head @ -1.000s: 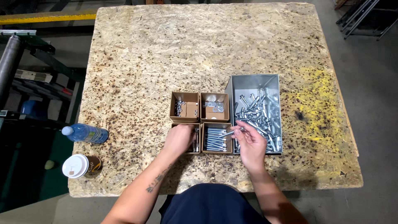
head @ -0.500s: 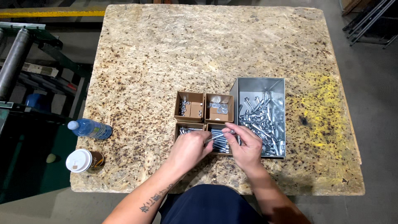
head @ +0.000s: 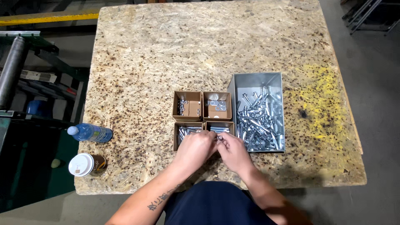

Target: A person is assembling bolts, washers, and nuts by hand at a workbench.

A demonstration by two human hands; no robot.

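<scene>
Left hand [head: 196,148] and right hand [head: 232,151], fingertips pinched together on a small bolt over the near cardboard boxes [head: 188,132]; risk: slips, drops into wrong box.

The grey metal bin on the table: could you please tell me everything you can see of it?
The grey metal bin is an open-topped rectangular box of dull sheet metal, lying flat on the chipboard table. It holds a loose heap of shiny silver bolts. Its left wall adjoins the cardboard boxes; the right hand is by its near left corner.
</scene>
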